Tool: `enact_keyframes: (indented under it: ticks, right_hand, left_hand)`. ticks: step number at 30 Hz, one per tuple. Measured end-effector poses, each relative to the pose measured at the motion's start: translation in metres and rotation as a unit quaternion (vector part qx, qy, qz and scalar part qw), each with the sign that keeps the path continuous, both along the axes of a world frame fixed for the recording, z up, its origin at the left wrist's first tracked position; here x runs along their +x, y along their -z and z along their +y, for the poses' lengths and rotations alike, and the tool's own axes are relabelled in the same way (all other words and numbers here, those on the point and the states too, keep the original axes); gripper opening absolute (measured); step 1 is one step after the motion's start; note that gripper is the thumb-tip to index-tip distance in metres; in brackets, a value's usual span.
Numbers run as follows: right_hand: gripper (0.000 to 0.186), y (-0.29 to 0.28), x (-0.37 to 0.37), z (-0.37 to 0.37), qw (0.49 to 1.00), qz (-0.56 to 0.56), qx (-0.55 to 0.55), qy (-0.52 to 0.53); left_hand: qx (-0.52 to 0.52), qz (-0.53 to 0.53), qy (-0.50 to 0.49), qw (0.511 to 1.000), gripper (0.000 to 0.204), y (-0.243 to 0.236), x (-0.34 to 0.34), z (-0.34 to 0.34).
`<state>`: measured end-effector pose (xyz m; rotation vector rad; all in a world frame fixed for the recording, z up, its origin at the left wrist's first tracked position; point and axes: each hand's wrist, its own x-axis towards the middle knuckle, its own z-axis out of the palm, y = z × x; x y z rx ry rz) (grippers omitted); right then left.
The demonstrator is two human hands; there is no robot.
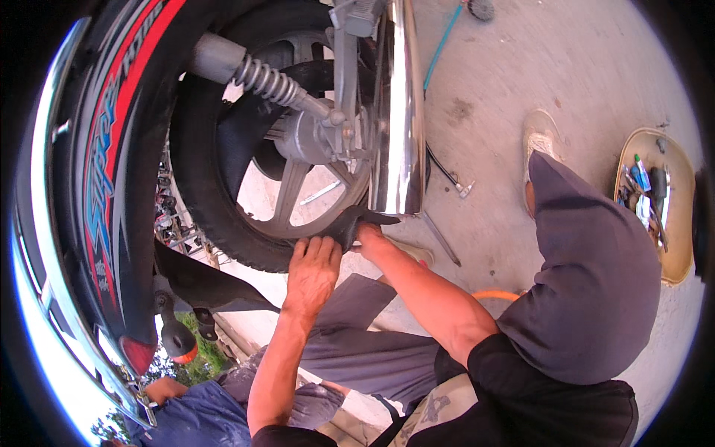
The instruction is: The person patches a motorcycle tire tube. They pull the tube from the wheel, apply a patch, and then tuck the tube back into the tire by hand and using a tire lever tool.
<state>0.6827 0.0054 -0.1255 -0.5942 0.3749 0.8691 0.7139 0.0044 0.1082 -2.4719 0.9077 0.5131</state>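
Note:
A motorcycle's rear wheel with a grey spoked rim [281, 212] stands in front of me. Its black tyre [216, 216] sits partly off the rim, and a wide band of black rubber [242, 145] loops across the spokes. At the tyre's lower edge, my left hand [313, 270] has its fingers curled over the rubber. Close beside it, my right hand [367, 235] grips a folded flap of black rubber [347, 226]; whether this is inner tube or tyre I cannot tell. Part of the right hand's fingers is hidden behind the flap.
A chrome exhaust pipe [398, 112] runs just right of the wheel, with a shock absorber [268, 80] above it. On the concrete lie a metal bar [441, 238] and an air hose [445, 175]. A tan tray of tools [678, 253] sits far right. Another person [197, 413] is at lower left.

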Motion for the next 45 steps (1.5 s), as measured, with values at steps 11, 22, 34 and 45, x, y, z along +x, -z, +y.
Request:
enact_keyframes:
  ticks: [11, 22, 34, 45]
  right_hand:
    - [0.027, -0.018, 0.014, -0.045, 0.955, 0.284, 0.063, 0.051]
    - [0.028, -0.027, 0.026, -0.064, 0.960, 0.270, 0.077, 0.023]
    - [0.060, 0.069, 0.009, -0.091, 0.907, 0.387, 0.057, 0.158]
    - [0.052, 0.097, -0.048, -0.050, 0.926, -0.021, -0.316, -0.206]
  left_hand:
    - [0.142, 0.078, -0.316, 0.935, 0.020, 0.049, 0.042, -0.009]
    - [0.334, 0.204, -0.359, 0.847, 0.043, 0.064, 0.041, -0.037]
    - [0.162, -0.001, -0.302, 0.939, 0.040, 0.019, 0.035, -0.014]
    - [0.121, 0.009, -0.078, 0.990, 0.031, 0.004, 0.027, -0.009]
